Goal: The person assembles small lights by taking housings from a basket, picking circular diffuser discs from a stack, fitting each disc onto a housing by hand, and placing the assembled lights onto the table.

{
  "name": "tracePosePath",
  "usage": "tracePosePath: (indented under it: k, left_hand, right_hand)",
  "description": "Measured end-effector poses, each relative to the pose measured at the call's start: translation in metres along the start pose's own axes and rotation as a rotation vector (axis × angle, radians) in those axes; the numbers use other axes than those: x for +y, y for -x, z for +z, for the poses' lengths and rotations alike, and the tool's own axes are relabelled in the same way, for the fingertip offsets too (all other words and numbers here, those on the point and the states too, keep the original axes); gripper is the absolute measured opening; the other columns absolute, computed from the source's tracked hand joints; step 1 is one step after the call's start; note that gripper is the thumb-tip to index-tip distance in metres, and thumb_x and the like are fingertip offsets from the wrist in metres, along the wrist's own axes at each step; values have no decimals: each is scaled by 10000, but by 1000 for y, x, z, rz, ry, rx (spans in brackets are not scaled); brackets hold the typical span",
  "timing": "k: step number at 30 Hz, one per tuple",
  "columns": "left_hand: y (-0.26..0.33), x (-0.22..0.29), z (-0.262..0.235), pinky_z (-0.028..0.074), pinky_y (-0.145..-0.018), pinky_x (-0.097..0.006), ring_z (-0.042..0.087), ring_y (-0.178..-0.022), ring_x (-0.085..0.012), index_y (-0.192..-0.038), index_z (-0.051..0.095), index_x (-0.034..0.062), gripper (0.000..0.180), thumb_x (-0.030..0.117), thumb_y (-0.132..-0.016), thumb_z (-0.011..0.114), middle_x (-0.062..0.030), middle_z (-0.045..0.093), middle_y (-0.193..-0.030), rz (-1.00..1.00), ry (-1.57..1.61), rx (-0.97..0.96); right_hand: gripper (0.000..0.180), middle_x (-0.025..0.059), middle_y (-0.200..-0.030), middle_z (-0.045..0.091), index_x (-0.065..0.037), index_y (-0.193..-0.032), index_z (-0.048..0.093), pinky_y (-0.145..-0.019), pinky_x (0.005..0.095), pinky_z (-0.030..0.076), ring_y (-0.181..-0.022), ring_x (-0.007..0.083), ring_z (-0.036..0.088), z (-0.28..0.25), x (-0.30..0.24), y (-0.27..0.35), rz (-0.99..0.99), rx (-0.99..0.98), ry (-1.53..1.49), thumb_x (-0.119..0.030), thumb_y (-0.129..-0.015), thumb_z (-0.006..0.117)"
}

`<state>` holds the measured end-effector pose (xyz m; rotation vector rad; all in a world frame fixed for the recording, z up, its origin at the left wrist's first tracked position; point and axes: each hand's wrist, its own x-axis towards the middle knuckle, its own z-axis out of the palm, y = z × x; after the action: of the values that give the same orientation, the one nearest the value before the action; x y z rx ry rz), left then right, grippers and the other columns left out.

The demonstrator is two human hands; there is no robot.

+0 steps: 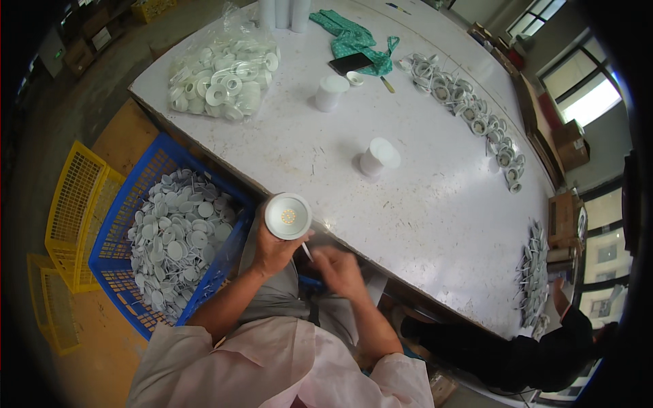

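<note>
My left hand [272, 250] is closed around a round white LED downlight [288, 216]. Its open face is turned up, with a ring of small yellow LEDs at its centre. Just below it, a thin white piece [306, 251], perhaps a cable, runs toward my right hand [340, 273]. The right fingers are curled and a little blurred, with the end of that piece at their tips. Both hands are over my lap, at the near edge of the white table [408, 224].
A blue basket [109, 251] of white discs stands at my left, near yellow crates [71, 211]. On the table are a bag of white rings [221, 85], white cylinders [330, 95], a phone [350, 63], a green cloth [350, 34] and rows of lamp parts [469, 109]. A dark-clothed person [537, 353] is at right.
</note>
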<state>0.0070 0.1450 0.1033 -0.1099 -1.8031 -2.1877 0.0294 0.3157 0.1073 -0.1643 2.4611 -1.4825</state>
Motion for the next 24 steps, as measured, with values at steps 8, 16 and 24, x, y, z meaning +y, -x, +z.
tracePosePath:
  k: [8,16,24]
  left_hand:
    - [14,-16,-18,443,-925,-319,523,-1096,-195,-1254,386,7,712,38,-679,805,-110,542,-1129,-224,39,-31]
    - [30,-9,-16,453,-930,-312,532,-1089,-179,-1271,393,-2,721,27,-676,798,-105,540,-1163,-319,89,-147]
    - [27,-5,1,470,-925,-307,526,-1112,-173,-1320,341,8,756,-14,-696,766,-108,527,-1189,-346,175,-239]
  right_hand:
    - [320,59,-822,582,-9,-932,570,-551,237,478,-675,129,599,-116,-4,-128,156,707,-513,-303,-850,667]
    - [301,43,-723,566,-31,-850,548,-517,193,455,-595,99,562,-122,21,-157,210,518,-640,-310,-870,659]
    - [145,55,-759,607,-4,-954,568,-557,206,514,-612,106,590,-92,3,-86,37,460,-1057,-143,-940,530]
